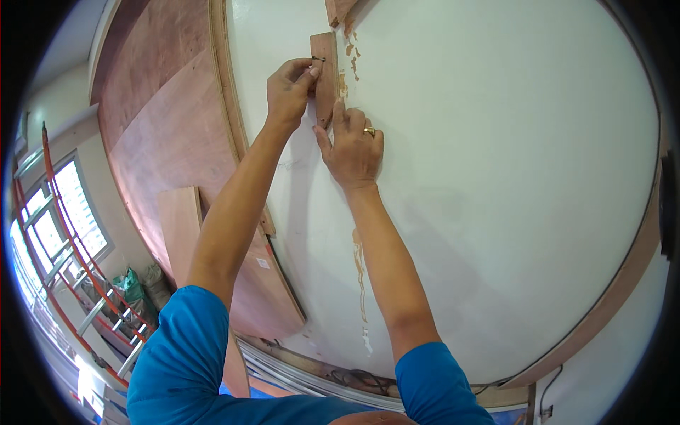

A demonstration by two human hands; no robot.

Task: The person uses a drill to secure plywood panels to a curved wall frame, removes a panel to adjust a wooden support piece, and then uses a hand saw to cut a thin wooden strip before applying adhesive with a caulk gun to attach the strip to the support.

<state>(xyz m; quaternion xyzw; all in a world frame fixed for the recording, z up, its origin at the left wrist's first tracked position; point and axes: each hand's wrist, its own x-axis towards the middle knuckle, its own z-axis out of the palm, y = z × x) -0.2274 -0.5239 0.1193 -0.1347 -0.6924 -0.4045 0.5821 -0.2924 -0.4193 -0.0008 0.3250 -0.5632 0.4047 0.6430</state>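
A short, narrow wooden strip [324, 78] stands upright against the white wall panel [510, 184]. The fingertips of my left hand [289, 92] are closed at its left edge, by a thin dark piece [319, 59] that looks like a nail or bit of wire; its kind is too small to make out. Lower down, my right hand [354, 149], with a ring on one finger, has the strip's bottom end between its thumb and index finger. Brown glue-like smears [353, 60] mark the panel right of the strip, and another streak [360, 273] runs below my hands.
Above the strip, the end of another wooden piece [340, 10] shows. Large reddish plywood sheets [177, 106] stand to the left, with a loose board [178, 219] against them. An orange ladder [71, 241] is by the window [67, 205]. Cables [361, 379] lie along the panel's foot.
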